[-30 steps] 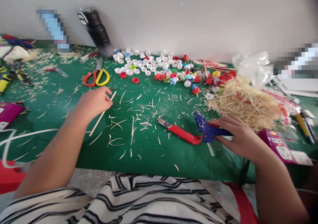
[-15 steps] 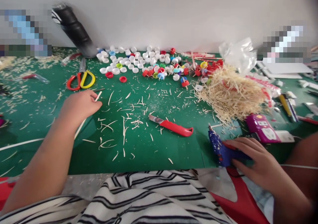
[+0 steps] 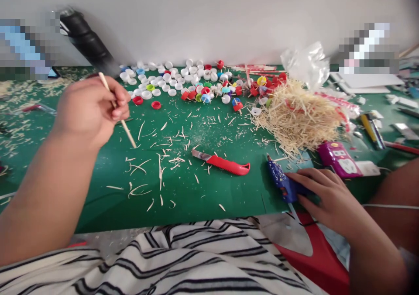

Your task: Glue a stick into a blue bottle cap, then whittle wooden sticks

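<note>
Our left hand (image 3: 90, 107) pinches a slim, straight, pale wooden stick (image 3: 128, 133), slanted, both ends protruding. Our right hand (image 3: 327, 197) grips a white-flecked blue plastic glue gun (image 3: 280, 179). Between our hands: red-handled metal-bladed knife (image 3: 225, 163), flat on green worktop (image 3: 209, 199).

One head-worn camera looks forward and down, close above hands (image 3: 330, 197) and table (image 3: 114, 210)

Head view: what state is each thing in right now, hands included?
Left hand: closed on a thin stick
Thin stick: held slanting
Right hand: around the glue gun's handle
Glue gun: nozzle pointing away from the person
Red knife: lying down, blade exposed
White caps: loose, many hollow side up
Pale strips: heaped
Plastic bag: crumpled
</note>
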The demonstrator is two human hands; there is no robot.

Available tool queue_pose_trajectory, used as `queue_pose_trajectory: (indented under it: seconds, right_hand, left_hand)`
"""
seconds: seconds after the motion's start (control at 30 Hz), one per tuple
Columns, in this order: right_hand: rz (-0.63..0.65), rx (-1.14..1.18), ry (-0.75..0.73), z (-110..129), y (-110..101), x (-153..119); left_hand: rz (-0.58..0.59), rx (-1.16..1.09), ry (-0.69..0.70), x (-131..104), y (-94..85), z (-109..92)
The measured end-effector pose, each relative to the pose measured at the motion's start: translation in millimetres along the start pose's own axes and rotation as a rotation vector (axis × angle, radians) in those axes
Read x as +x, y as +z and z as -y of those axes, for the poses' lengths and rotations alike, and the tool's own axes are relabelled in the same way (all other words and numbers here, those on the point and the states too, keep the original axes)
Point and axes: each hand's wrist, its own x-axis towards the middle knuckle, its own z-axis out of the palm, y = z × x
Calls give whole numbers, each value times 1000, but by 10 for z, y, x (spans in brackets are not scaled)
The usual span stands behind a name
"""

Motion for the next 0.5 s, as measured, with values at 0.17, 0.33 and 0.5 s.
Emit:
queue_pose_trajectory:
  seconds: [0.17,0.33,0.5]
  right_hand:
    - [3,-38,4,5,2,74]
    - [20,-25,14,63,11,125]
    - [13,34,4,47,-80,93]
  left_hand:
    - [166,-324,61,-76,504,-199]
    - [393,-482,128,10,939,2]
    - [433,-451,93,58,1092,147]
